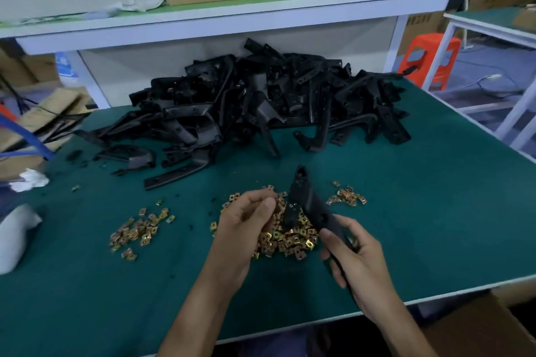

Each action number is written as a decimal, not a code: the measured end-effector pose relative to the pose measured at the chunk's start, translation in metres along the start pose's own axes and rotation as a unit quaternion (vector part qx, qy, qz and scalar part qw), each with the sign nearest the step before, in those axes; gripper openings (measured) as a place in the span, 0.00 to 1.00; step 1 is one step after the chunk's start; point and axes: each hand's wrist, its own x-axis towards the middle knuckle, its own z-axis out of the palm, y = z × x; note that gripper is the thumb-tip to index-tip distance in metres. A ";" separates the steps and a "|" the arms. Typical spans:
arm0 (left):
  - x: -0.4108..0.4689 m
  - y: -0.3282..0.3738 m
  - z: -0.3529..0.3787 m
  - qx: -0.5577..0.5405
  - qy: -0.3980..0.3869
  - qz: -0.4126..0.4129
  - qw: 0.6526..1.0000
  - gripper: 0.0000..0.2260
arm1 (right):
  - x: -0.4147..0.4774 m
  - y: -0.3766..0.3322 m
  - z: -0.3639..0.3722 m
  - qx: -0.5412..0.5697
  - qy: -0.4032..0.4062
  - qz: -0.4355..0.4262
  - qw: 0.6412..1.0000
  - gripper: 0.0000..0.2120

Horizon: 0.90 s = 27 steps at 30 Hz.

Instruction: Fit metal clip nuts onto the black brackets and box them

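1. The right hand [356, 258], lower right of centre, grips one black bracket [307, 200] by its lower end. The bracket slants up and left, and its tip is above the nuts [290, 238].
2. The left hand [246, 220], at centre, has its fingers curled against the thumb at the edge of the main pile. Whether it pinches a nut cannot be told.
3. The main pile of nuts lies between the hands, with smaller scatters at centre left and just right of the bracket.
4. A heap [261, 101] of brackets fills the upper middle, on the far side of the green table [435, 211].
5. A cardboard box [478, 327] shows at lower right, below the table edge.
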 end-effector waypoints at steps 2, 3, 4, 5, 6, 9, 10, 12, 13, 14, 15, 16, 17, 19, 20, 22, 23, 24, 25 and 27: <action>-0.003 0.000 -0.001 -0.035 0.001 -0.016 0.999 0.05 | -0.001 0.002 0.001 -0.013 0.002 -0.001 1.000 0.09; -0.004 0.000 -0.002 -0.044 0.004 -0.023 0.999 0.06 | -0.002 0.002 0.002 -0.020 0.005 -0.003 1.000 0.10; -0.005 -0.001 -0.002 -0.049 0.008 -0.028 0.998 0.07 | -0.003 0.002 0.003 -0.026 0.006 -0.004 1.000 0.09; -0.005 -0.002 -0.001 -0.054 0.011 -0.034 0.998 0.08 | -0.003 0.003 0.003 -0.031 0.006 -0.006 0.999 0.08; -0.006 -0.002 -0.001 -0.060 0.013 -0.040 0.997 0.08 | -0.003 0.003 0.004 -0.036 0.006 -0.007 0.999 0.08; -0.007 0.001 -0.001 -0.072 0.012 -0.059 0.996 0.09 | -0.005 0.002 0.003 -0.044 0.009 -0.008 0.999 0.10; -0.007 0.003 -0.001 -0.072 0.011 -0.064 0.995 0.08 | -0.005 0.001 0.004 -0.048 0.009 -0.010 0.999 0.10; -0.006 0.004 -0.003 -0.075 0.014 -0.071 0.995 0.07 | -0.006 -0.001 0.005 -0.054 0.009 -0.017 0.998 0.10; -0.006 0.005 -0.004 -0.080 0.017 -0.074 0.994 0.06 | -0.007 -0.001 0.005 -0.054 0.010 -0.020 0.998 0.10; -0.006 0.006 -0.005 -0.087 0.019 -0.079 0.993 0.06 | -0.007 -0.002 0.006 -0.053 0.011 -0.021 0.998 0.10; -0.006 0.006 -0.005 -0.092 0.019 -0.082 0.992 0.06 | -0.007 -0.002 0.006 -0.052 0.013 -0.021 0.998 0.10; -0.006 0.007 -0.005 -0.093 0.017 -0.084 0.992 0.06 | -0.007 -0.003 0.006 -0.053 0.013 -0.022 0.998 0.10; -0.006 0.007 -0.006 -0.091 0.013 -0.085 0.992 0.06 | -0.008 -0.003 0.006 -0.057 0.011 -0.023 0.998 0.11; -0.006 0.008 -0.006 -0.082 0.001 -0.086 0.993 0.06 | -0.008 -0.003 0.005 -0.068 0.007 -0.025 0.997 0.11; -0.005 0.008 -0.007 -0.076 -0.004 -0.088 0.993 0.07 | -0.009 -0.002 0.005 -0.077 0.006 -0.025 0.997 0.11; -0.004 0.008 -0.010 -0.059 -0.011 -0.090 0.994 0.07 | -0.008 0.000 0.005 -0.094 0.003 -0.021 0.995 0.10; -0.003 0.008 -0.012 -0.050 -0.013 -0.092 0.994 0.07 | -0.008 0.000 0.004 -0.103 0.000 -0.018 0.995 0.10; -0.002 0.009 -0.014 -0.041 -0.013 -0.094 0.995 0.07 | -0.007 0.001 0.004 -0.112 -0.004 -0.017 0.994 0.10; -0.001 0.009 -0.016 -0.031 -0.014 -0.097 0.995 0.08 | -0.007 0.001 0.004 -0.121 -0.008 -0.018 0.992 0.10; 0.000 0.009 -0.020 -0.002 -0.025 -0.103 0.994 0.08 | -0.007 0.001 0.005 -0.140 -0.013 -0.027 0.990 0.10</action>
